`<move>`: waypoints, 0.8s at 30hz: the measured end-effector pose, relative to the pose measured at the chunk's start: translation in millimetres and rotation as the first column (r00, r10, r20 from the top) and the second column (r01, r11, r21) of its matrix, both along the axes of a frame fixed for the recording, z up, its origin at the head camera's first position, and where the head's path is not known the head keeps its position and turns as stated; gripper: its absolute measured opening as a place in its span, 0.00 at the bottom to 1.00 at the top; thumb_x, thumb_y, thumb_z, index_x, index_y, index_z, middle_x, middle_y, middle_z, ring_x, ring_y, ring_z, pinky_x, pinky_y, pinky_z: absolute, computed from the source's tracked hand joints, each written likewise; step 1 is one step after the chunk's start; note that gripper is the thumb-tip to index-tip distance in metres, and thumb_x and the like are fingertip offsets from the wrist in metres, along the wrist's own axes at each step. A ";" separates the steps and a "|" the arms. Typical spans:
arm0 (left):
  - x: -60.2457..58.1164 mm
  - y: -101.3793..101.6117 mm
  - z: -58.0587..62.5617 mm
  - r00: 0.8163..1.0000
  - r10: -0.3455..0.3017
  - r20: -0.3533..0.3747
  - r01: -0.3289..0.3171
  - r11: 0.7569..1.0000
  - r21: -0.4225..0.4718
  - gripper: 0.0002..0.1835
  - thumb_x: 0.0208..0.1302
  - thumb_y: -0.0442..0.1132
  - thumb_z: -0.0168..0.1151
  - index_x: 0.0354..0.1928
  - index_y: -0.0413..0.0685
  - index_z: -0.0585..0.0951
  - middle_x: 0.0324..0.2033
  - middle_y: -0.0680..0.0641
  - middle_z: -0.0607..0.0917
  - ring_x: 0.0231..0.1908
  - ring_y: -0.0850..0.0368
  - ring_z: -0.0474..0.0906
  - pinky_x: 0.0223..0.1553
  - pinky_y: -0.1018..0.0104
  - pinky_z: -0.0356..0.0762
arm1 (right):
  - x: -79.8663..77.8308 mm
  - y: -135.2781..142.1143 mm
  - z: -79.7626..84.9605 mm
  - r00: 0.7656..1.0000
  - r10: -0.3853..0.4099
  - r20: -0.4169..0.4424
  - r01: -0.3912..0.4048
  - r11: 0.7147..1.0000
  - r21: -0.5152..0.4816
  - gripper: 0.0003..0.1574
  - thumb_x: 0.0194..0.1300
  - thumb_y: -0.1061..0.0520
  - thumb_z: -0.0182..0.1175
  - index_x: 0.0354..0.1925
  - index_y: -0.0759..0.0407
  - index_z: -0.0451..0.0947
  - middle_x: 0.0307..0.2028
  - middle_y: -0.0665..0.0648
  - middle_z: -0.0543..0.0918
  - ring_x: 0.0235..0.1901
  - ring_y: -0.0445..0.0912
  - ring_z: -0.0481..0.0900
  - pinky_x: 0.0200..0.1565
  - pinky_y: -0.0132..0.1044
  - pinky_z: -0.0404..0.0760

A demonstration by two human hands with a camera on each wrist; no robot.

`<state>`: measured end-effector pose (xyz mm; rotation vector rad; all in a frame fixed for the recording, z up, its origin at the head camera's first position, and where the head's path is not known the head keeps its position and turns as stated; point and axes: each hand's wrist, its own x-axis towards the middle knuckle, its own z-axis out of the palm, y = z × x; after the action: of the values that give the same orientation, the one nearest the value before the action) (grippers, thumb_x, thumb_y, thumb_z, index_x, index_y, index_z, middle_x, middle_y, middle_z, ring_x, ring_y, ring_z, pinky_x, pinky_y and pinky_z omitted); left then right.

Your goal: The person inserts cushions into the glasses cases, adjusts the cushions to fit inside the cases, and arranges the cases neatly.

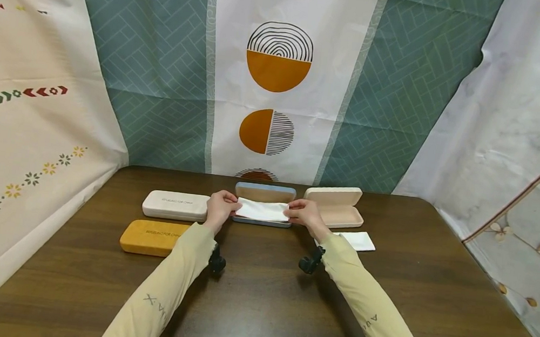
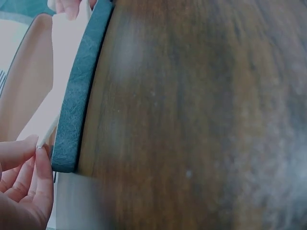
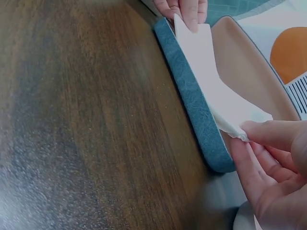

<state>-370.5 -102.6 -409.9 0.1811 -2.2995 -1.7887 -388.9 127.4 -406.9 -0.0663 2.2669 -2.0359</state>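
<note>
A folded white cloth lies stretched over the base of an open blue glasses case, whose tan lining shows in the raised lid. My left hand pinches the cloth's left end between thumb and fingers; the left wrist view shows this pinch at the case's corner. At the opposite end my right hand pinches the cloth in the same way, and in the right wrist view the cloth sags between both hands along the blue front wall. The inside of the base is mostly hidden beneath it.
To the right stands an open cream glasses case, with another white cloth on the table before it, partly behind my right wrist. A closed white case and a closed yellow case lie on the left. Curtains hang behind the table's far edge.
</note>
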 end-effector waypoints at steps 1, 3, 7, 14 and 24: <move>-0.5 0.1 0.2 1.000 0.003 0.000 -0.003 1.000 -0.012 0.08 0.50 0.27 0.67 0.31 0.34 0.77 0.24 0.42 0.79 0.21 0.54 0.74 0.24 0.67 0.76 | 0.0 -0.3 0.0 1.000 -0.004 -0.004 0.004 1.000 0.007 0.15 0.51 0.75 0.62 0.40 0.78 0.72 0.26 0.58 0.77 0.23 0.44 0.76 0.30 0.36 0.79; -1.4 0.1 0.7 1.000 0.010 -0.001 -0.010 0.999 -0.035 0.08 0.50 0.27 0.67 0.31 0.34 0.77 0.24 0.42 0.79 0.20 0.54 0.74 0.22 0.69 0.74 | 0.2 -0.9 0.3 1.000 -0.012 -0.017 0.012 0.999 0.030 0.15 0.51 0.74 0.62 0.39 0.77 0.73 0.26 0.58 0.77 0.23 0.43 0.76 0.30 0.36 0.79; -3.2 -0.1 0.0 1.000 0.027 -0.002 -0.027 0.997 -0.077 0.08 0.49 0.28 0.68 0.30 0.35 0.77 0.22 0.42 0.79 0.19 0.53 0.73 0.19 0.71 0.70 | 1.2 -1.8 -0.2 0.998 -0.023 -0.056 0.029 0.993 0.114 0.13 0.50 0.71 0.64 0.37 0.75 0.75 0.25 0.56 0.78 0.20 0.43 0.75 0.26 0.34 0.77; -5.1 1.3 -1.9 0.999 0.041 -0.016 -0.043 0.992 -0.122 0.08 0.48 0.29 0.69 0.30 0.36 0.78 0.23 0.43 0.79 0.21 0.53 0.73 0.20 0.72 0.67 | -0.8 -1.5 -4.7 0.993 -0.035 -0.111 0.059 0.974 0.221 0.12 0.49 0.67 0.67 0.34 0.71 0.77 0.24 0.55 0.79 0.18 0.42 0.73 0.23 0.33 0.75; -4.1 2.8 -2.9 0.997 0.053 -0.047 -0.060 0.985 -0.162 0.09 0.45 0.28 0.70 0.28 0.35 0.78 0.23 0.44 0.79 0.23 0.54 0.73 0.21 0.71 0.66 | -0.2 -2.3 -8.0 0.987 -0.050 -0.153 0.085 0.969 0.232 0.13 0.48 0.68 0.67 0.35 0.72 0.77 0.26 0.58 0.79 0.19 0.42 0.73 0.23 0.33 0.75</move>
<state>-374.6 -99.8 -412.8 0.1766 -2.3726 -1.5529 -389.1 125.1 -414.9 -0.1260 2.6216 -1.8273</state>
